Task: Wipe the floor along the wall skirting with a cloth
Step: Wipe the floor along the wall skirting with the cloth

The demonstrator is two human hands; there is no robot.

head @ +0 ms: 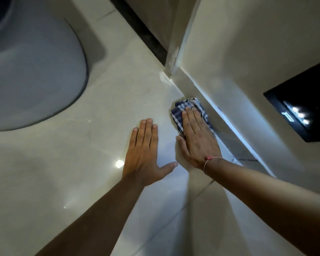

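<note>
A blue-and-white checked cloth (183, 109) lies on the glossy pale floor tiles (103, 111), tight against the grey skirting (198, 93) of the right wall. My right hand (198, 137) presses flat on the cloth, fingers together and pointing along the skirting; a thin pink thread is tied at its wrist. Most of the cloth is hidden under this hand. My left hand (146, 150) rests flat on the bare tile just to the left, fingers together and thumb spread, holding nothing.
A large grey rounded object (31, 71) fills the floor at the upper left. The wall corner (171, 58) and a dark strip (140, 32) lie ahead of the cloth. A black panel (303, 104) with bright lights sits on the right wall.
</note>
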